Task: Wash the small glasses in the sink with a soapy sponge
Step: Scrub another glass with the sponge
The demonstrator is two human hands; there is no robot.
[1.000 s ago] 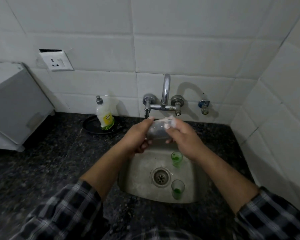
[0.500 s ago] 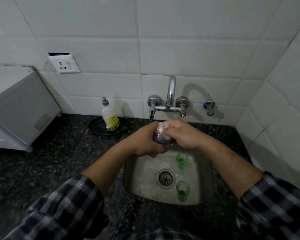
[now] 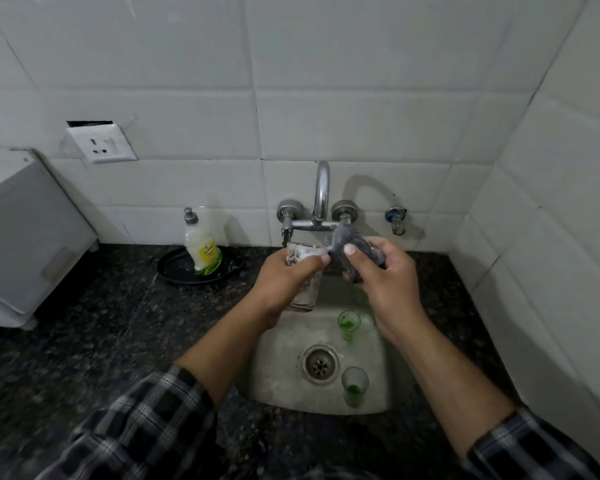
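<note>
Sudsy clear glass tumbler (image 3: 307, 292) is being gripped in the left hand (image 3: 284, 282) above the far edge of the steel sink (image 3: 281, 372). The right hand (image 3: 388, 285) is squeezing a grey foamy sponge (image 3: 343, 244) against its rim. Two small green-tinted glasses (image 3: 349, 323) (image 3: 354, 386) are standing inside the sink.

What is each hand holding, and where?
Left hand grips the soapy glass around its side wall; right hand clutches the grey sponge by its middle.

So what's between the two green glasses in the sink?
Nothing but bare sink floor between the far glass and the near glass; the drain sits just left of the gap. Head view.
</note>
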